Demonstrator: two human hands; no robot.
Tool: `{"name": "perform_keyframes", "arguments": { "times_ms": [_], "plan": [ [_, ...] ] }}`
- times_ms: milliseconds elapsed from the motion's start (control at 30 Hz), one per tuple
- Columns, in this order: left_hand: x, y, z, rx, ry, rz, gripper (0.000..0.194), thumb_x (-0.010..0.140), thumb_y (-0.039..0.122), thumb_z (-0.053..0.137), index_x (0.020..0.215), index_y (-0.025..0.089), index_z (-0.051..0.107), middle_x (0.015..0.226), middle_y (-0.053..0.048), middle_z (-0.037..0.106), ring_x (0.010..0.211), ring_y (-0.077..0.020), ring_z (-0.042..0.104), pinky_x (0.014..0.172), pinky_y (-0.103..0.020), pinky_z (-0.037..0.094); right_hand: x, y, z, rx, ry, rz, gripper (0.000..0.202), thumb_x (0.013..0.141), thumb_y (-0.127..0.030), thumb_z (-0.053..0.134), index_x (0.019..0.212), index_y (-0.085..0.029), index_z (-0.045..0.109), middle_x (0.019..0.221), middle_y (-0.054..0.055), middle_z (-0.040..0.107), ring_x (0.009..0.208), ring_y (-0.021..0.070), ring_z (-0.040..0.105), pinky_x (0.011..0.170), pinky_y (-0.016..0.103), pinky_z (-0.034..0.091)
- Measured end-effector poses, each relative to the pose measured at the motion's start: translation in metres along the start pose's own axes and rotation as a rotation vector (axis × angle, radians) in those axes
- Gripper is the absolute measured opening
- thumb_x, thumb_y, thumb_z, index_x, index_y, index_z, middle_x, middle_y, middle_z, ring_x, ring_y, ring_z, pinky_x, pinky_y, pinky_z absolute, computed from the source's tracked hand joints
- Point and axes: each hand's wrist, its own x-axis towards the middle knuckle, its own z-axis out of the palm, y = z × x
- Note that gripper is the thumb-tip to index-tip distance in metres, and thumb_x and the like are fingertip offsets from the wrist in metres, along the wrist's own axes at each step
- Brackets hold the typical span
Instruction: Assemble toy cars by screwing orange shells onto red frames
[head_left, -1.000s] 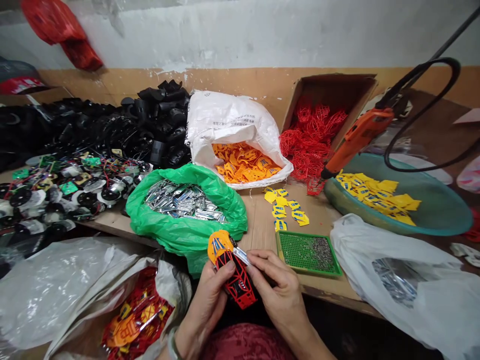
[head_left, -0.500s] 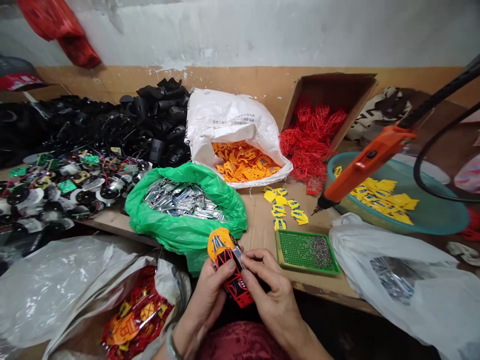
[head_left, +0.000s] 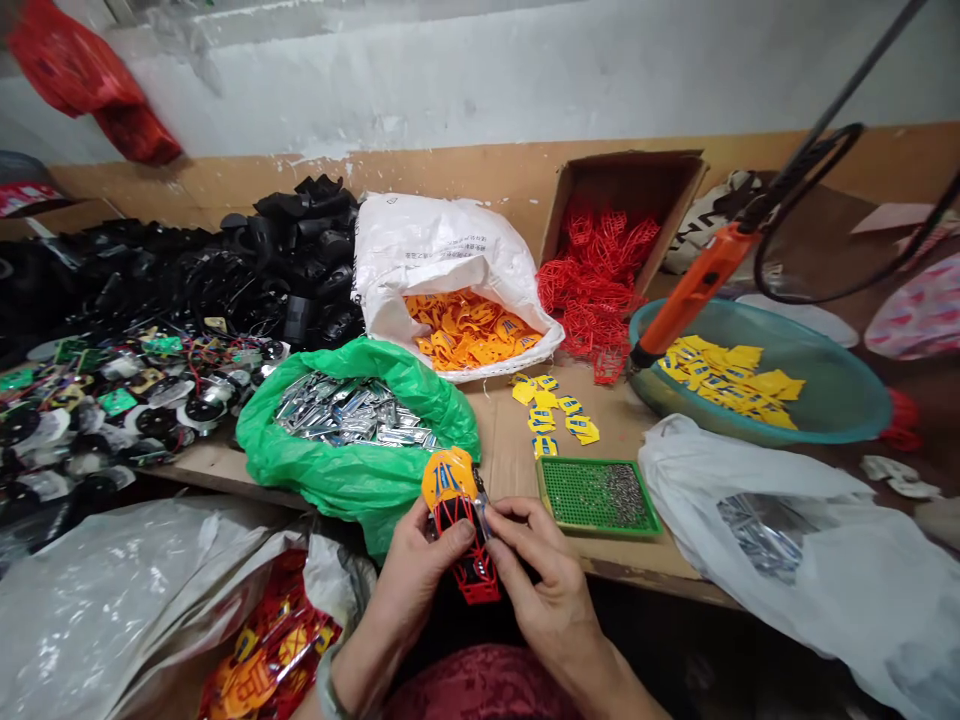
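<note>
A toy car body (head_left: 450,480) with an orange hood and a red cage frame is held low over the table's front edge. My left hand (head_left: 420,560) is closed around its left side, thumb pressed on the red bars. My right hand (head_left: 544,565) pinches a small silver side piece (head_left: 482,515) against the car's right flank; the fingers partly cover it. Behind the car, a green bag (head_left: 360,500) holds many similar silver pieces. Right of my right hand lies a green tray (head_left: 574,495) with small screws.
An orange electric screwdriver (head_left: 690,290) hangs at the right before a teal basin (head_left: 855,410) of yellow parts. Behind stand a white sack (head_left: 450,225) of orange parts and a box (head_left: 675,200) with red frames. Motors (head_left: 202,400) and black parts (head_left: 300,260) fill the left.
The toy car has turned slightly more upright in my hands, its hood now pointing straighter ahead. The view has shifted, and the hanging screwdriver appears higher and farther from the screw tray.
</note>
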Motion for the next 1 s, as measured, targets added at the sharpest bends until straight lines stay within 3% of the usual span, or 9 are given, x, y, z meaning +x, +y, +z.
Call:
{"name": "perform_keyframes", "arguments": {
  "times_ms": [100,200,367,533,633,733,800,867,1000],
  "plan": [
    [0.0,-0.002,0.008,0.018,0.041,0.025,0.051,0.063,0.034,0.093,0.106,0.015,0.074,0.102,-0.01,0.078,0.091,-0.0243,0.069,0.084,-0.032,0.055,0.0,0.001,-0.005,-0.018,0.022,-0.002,0.04,0.086,-0.002,0.061,0.116,-0.026,0.075,0.1,0.008,0.07,0.092,0.0187,0.072,0.08,0.028,0.061],
    [0.0,-0.003,0.018,0.041,0.004,0.027,0.054,0.061,0.03,0.093,0.11,0.018,0.072,0.104,-0.009,0.078,0.094,-0.0256,0.07,0.083,-0.031,0.055,0.001,-0.001,-0.011,-0.03,0.04,-0.002,0.04,0.084,-0.001,0.061,0.113,-0.025,0.076,0.098,0.008,0.071,0.089,0.019,0.072,0.078,0.028,0.062],
    [0.005,-0.008,0.032,0.081,-0.017,0.05,0.051,0.057,0.031,0.095,0.101,0.017,0.073,0.091,-0.007,0.078,0.081,-0.0235,0.069,0.074,-0.029,0.055,-0.002,-0.008,-0.02,-0.081,0.086,-0.006,0.049,0.084,-0.005,0.064,0.128,-0.026,0.068,0.099,0.008,0.074,0.087,0.0207,0.072,0.078,0.031,0.063],
    [0.008,-0.019,0.034,0.043,-0.099,-0.095,0.043,0.062,0.034,0.092,0.095,0.015,0.073,0.082,-0.006,0.075,0.073,-0.0221,0.068,0.068,-0.029,0.054,0.001,-0.007,-0.04,0.079,0.004,0.202,0.05,0.076,-0.009,0.069,0.124,-0.025,0.069,0.101,0.007,0.075,0.082,0.02,0.073,0.072,0.029,0.062],
    [0.006,-0.028,0.033,0.007,-0.098,-0.14,0.04,0.066,0.036,0.089,0.094,0.014,0.073,0.076,-0.005,0.073,0.067,-0.0188,0.066,0.063,-0.026,0.052,0.029,0.009,-0.072,0.121,0.198,0.315,0.037,0.084,-0.021,0.067,0.121,-0.021,0.067,0.113,0.011,0.073,0.09,0.0209,0.072,0.075,0.032,0.062],
    [0.004,-0.032,0.034,-0.034,-0.098,-0.204,0.036,0.064,0.035,0.09,0.088,0.014,0.072,0.073,-0.005,0.073,0.067,-0.02,0.068,0.062,-0.027,0.054,0.079,0.03,-0.109,0.004,0.504,0.256,0.06,0.08,-0.032,0.072,0.136,-0.019,0.052,0.136,0.017,0.06,0.121,0.0263,0.062,0.096,0.042,0.055],
    [0.004,-0.033,0.036,-0.075,-0.095,-0.252,0.035,0.064,0.034,0.09,0.086,0.013,0.072,0.072,-0.006,0.073,0.066,-0.021,0.07,0.062,-0.029,0.056,0.114,0.042,-0.124,-0.095,0.61,0.228,0.077,0.074,-0.034,0.076,0.142,-0.019,0.043,0.145,0.019,0.051,0.133,0.0301,0.052,0.107,0.049,0.046],
    [0.006,-0.032,0.039,-0.111,-0.093,-0.285,0.034,0.064,0.033,0.09,0.086,0.012,0.073,0.073,-0.006,0.074,0.065,-0.0212,0.071,0.063,-0.03,0.058,0.143,0.049,-0.129,-0.155,0.592,0.194,0.08,0.071,-0.033,0.079,0.141,-0.019,0.042,0.147,0.019,0.049,0.137,0.0306,0.048,0.11,0.05,0.043],
    [0.009,-0.03,0.045,-0.151,-0.101,-0.337,0.034,0.064,0.03,0.09,0.085,0.011,0.073,0.075,-0.008,0.076,0.068,-0.0232,0.073,0.067,-0.033,0.061,0.167,0.051,-0.118,-0.147,0.475,0.042,0.063,0.076,-0.026,0.074,0.132,-0.019,0.047,0.125,0.014,0.064,0.114,0.0252,0.063,0.104,0.043,0.049]
  ]
}}
